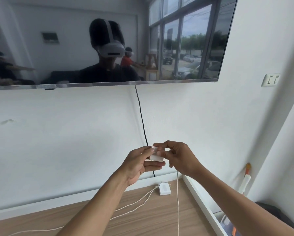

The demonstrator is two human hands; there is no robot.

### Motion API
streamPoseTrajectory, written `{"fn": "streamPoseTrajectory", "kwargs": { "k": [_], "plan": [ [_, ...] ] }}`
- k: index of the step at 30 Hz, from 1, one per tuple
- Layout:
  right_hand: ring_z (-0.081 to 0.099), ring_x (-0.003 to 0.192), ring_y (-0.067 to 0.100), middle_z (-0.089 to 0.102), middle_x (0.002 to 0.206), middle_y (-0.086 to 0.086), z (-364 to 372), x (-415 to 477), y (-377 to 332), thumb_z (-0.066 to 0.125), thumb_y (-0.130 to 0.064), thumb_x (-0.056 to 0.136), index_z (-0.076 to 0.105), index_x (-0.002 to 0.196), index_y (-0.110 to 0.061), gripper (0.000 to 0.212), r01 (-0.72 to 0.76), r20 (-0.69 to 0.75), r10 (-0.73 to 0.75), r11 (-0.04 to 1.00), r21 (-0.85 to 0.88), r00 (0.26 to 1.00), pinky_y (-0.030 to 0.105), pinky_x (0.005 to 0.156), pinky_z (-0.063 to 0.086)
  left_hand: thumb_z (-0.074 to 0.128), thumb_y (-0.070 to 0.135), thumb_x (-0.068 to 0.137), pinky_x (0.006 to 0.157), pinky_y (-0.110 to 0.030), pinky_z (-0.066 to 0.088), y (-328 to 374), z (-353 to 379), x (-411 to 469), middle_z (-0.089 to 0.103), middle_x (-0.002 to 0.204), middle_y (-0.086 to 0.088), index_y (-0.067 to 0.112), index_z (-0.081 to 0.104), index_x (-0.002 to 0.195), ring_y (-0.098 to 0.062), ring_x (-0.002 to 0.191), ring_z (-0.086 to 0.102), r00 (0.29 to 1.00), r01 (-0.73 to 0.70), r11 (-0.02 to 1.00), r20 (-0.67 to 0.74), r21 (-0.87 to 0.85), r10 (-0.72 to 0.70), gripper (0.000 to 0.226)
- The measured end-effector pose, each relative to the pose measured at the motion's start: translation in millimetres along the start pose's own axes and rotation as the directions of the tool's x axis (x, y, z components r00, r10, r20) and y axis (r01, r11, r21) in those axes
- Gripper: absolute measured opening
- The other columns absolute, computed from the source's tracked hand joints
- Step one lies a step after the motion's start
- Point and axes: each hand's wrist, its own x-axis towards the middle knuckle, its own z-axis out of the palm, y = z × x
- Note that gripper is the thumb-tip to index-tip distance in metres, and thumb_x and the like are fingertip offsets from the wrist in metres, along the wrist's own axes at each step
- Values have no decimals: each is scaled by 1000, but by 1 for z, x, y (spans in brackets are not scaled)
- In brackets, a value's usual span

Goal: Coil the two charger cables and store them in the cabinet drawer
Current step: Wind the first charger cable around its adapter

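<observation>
Here, in the head view, both hands meet in mid-air in front of the white wall (74, 133), below a TV (202, 40). The left hand (141, 165) pinches a white charger (156, 157) by its left side, thumb on top and fingers lightly curled beneath. The right hand (178, 159) grips the same charger from the right, forefinger and thumb curled over its upper edge. A pale cable (177, 201) hangs straight down from under the right hand to the bottom of the frame.

Lower down, a second charger (164, 189) lies on the wooden top (151, 222) close to the wall. Its cable (134, 203) trails loose to the left along the wood.

A black cord (142, 120) runs from the TV down the wall behind the hands. A white rim (202, 201) borders the wood on the right; whether it is the drawer cannot be told. A wall socket (270, 80) sits far right.
</observation>
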Motion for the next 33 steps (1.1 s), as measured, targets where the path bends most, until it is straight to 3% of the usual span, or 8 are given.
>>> {"fn": "streamPoseTrajectory", "kwargs": {
  "k": [4, 7, 9, 16, 21, 24, 27, 33],
  "plan": [
    [50, 54, 1, 71, 95, -18, -15, 3, -16, 67, -15, 88, 71, 86, -27, 14, 45, 105, -25, 981, -186, 994, 9, 57, 40, 59, 17, 94, 92, -49, 54, 9, 0, 0, 70, 109, -25, 2, 63, 117, -42, 96, 69, 998, -15, 981, 58, 193, 4, 28],
    [52, 61, -8, 62, 73, -26, -28, 7, -28, 65, -14, 86, 71, 86, -25, 12, 104, 136, -45, 877, -468, 990, 13, 55, 33, 62, 13, 93, 88, -46, 57, 16, 1, 2, 69, 110, -27, 0, 57, 117, -40, 92, 71, 998, -21, 960, 68, 280, 2, 28],
    [52, 60, -8, 61, 70, -26, -35, 9, -33, 64, -11, 87, 71, 86, -22, 13, 134, 143, -71, 856, -500, 987, 13, 54, 33, 63, 13, 92, 90, -48, 56, 20, 1, 2, 68, 111, -28, -3, 56, 117, -40, 93, 71, 997, -20, 957, 81, 291, -4, 30],
    [44, 47, 3, 63, 62, -27, -45, 17, -37, 68, -11, 86, 74, 80, -17, 10, 72, 139, -25, 938, -340, 990, 9, 48, 33, 62, 7, 92, 93, -49, 54, 29, -1, -3, 63, 118, -25, 4, 64, 112, -42, 99, 69, 988, -55, 940, 157, 336, 1, 21],
    [50, 56, 1, 66, 67, -8, -46, 22, -35, 71, -16, 84, 73, 76, -25, 13, 53, 133, -18, 962, -266, 991, 14, 55, 39, 58, 3, 94, 94, -52, 53, 36, -5, -6, 59, 121, -31, -4, 56, 119, -46, 102, 66, 983, -67, 951, 186, 301, 11, 26],
    [56, 64, 6, 70, 75, 1, -43, 24, -32, 69, -16, 86, 74, 78, -23, 11, 58, 147, -34, 985, -163, 989, 21, 61, 47, 60, 3, 91, 96, -54, 50, 39, -5, -11, 63, 114, -23, -2, 56, 118, -48, 105, 64, 975, -77, 959, 222, 272, 15, 28],
    [50, 54, 0, 67, 69, -2, -41, 22, -33, 66, -12, 88, 73, 82, -11, 9, 41, 141, -35, 998, -37, 989, 12, 51, 38, 64, 6, 85, 96, -55, 50, 43, -4, -15, 65, 111, -21, -2, 56, 117, -48, 104, 64, 975, -112, 960, 216, 258, 56, 34],
    [30, 46, 10, 54, 51, -11, -32, 17, -24, 55, -4, 95, 68, 88, -1, 15, -41, 112, 16, 974, 221, 994, 18, 44, 25, 64, 11, 82, 94, -56, 52, 47, -3, -18, 63, 116, -33, -6, 55, 117, -47, 101, 66, 978, -161, 972, 160, 169, 134, 40]
  ]
}}
